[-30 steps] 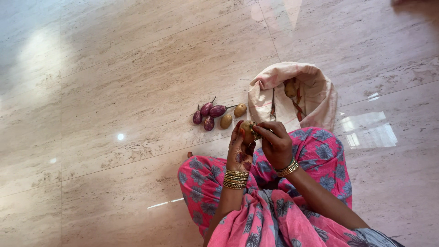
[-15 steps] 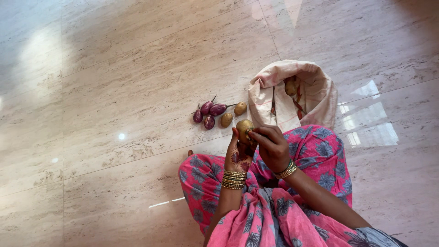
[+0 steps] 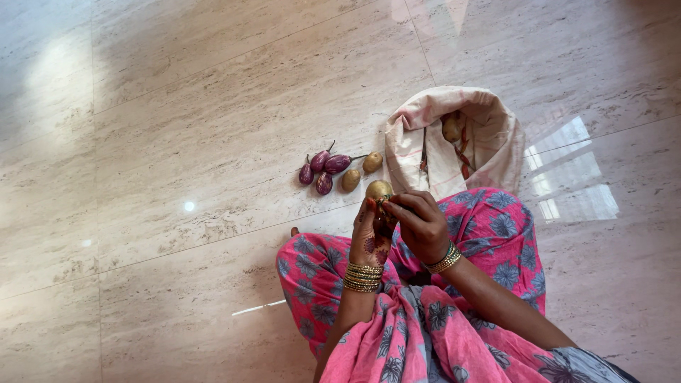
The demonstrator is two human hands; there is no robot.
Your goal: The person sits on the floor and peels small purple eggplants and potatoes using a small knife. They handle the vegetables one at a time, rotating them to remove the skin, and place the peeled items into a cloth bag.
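Observation:
I sit on the floor in a pink floral garment. My left hand (image 3: 370,237), with henna and gold bangles, holds a small tan potato (image 3: 379,189) from below. My right hand (image 3: 420,223) pinches at the same potato from the right side. Just beyond my hands lie two more potatoes (image 3: 351,180) (image 3: 372,162) and several small purple eggplants (image 3: 323,170) on the floor.
An open cream cloth bag (image 3: 489,145) with a potato and red item inside sits on the floor ahead to the right. My folded knees (image 3: 312,273) in pink fabric are below. The polished marble floor (image 3: 177,142) reflects bright light patches.
Both hands have stayed together on the potato, which has turned and risen slightly between my fingers. The view has shifted a little.

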